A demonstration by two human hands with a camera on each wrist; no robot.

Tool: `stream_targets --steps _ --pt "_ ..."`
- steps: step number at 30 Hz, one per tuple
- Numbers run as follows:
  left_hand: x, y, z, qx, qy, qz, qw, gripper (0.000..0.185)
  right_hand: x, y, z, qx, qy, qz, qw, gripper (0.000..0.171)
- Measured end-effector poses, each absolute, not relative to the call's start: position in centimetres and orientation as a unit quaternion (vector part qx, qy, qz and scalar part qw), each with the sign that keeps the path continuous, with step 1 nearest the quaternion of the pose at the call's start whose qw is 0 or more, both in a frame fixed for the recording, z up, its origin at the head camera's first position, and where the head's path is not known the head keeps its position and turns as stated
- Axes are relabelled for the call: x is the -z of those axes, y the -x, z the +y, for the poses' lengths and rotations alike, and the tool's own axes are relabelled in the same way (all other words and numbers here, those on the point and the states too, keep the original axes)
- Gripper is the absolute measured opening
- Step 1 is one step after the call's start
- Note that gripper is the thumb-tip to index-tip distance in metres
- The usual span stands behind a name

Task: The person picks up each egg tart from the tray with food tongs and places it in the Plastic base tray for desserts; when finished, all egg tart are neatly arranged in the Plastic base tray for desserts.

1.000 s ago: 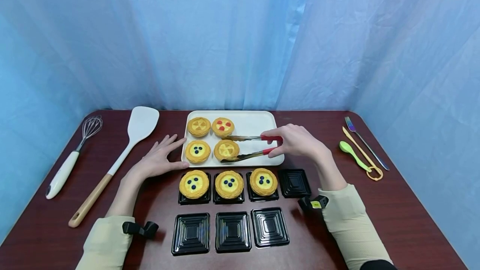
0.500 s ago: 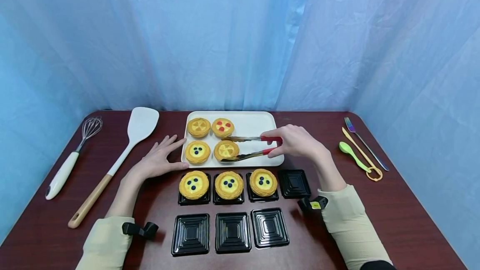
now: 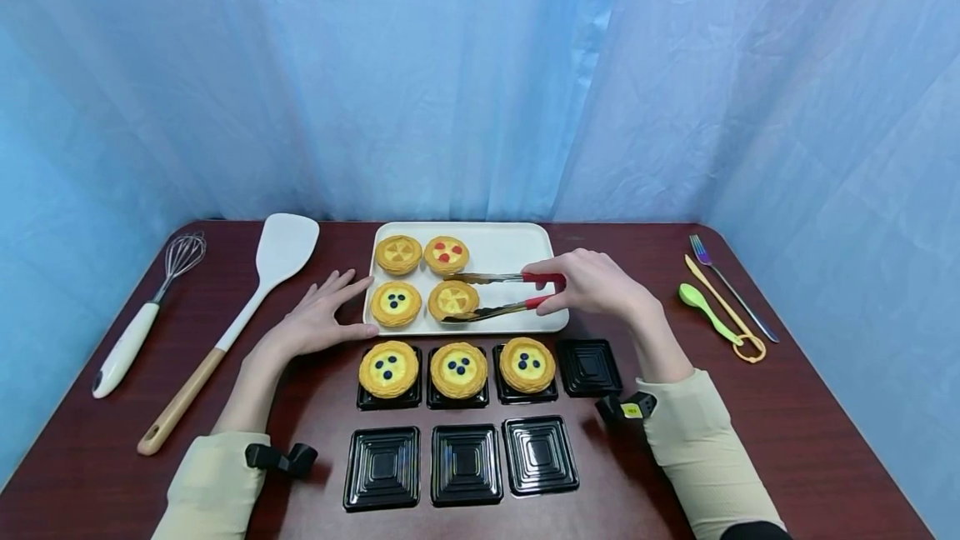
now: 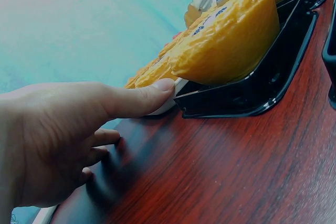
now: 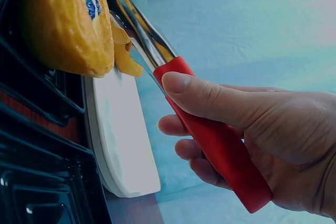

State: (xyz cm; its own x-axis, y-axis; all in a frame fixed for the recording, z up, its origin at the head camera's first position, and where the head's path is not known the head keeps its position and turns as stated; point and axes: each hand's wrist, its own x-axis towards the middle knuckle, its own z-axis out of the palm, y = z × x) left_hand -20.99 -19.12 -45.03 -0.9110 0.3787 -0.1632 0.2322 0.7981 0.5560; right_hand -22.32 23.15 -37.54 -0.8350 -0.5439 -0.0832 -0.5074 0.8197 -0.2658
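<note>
My right hand [image 3: 596,283] grips metal tongs [image 5: 207,135] by their red handles, thumb on one side and fingers on the other. The tongs' arms stand apart, one on each side of an egg tart with a wedge-pattern top [image 3: 453,298]. That tart lies on a white tray [image 3: 513,248] with a berry-dotted tart [image 3: 396,303], a red-topped tart [image 3: 447,254] and another wedge-pattern tart [image 3: 398,254]. My left hand [image 3: 318,319] is spread at the tray's left end, its thumb [image 4: 147,98] at the near corner beside a tart in a black holder.
In front of the tray, three blueberry tarts [image 3: 387,368] sit in black square holders, with a bare holder [image 3: 588,367] to their right. Three more holders [image 3: 467,463] form a nearer row. A whisk [image 3: 146,315] and turner [image 3: 240,315] lie left; a fork [image 3: 731,286] and green spoon [image 3: 705,311] lie right.
</note>
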Motion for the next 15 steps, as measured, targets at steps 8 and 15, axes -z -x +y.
stream_targets --steps 8,15 --pt "44.95 20.88 -19.14 -0.276 -0.163 0.937 0.135 0.092 37.47 22.3 23.13 0.114 0.276 0.951 0.078 0.057" --pt "44.94 20.9 -19.06 -0.275 -0.163 0.938 0.135 0.092 37.45 22.3 23.16 0.116 0.274 0.951 0.081 0.057"
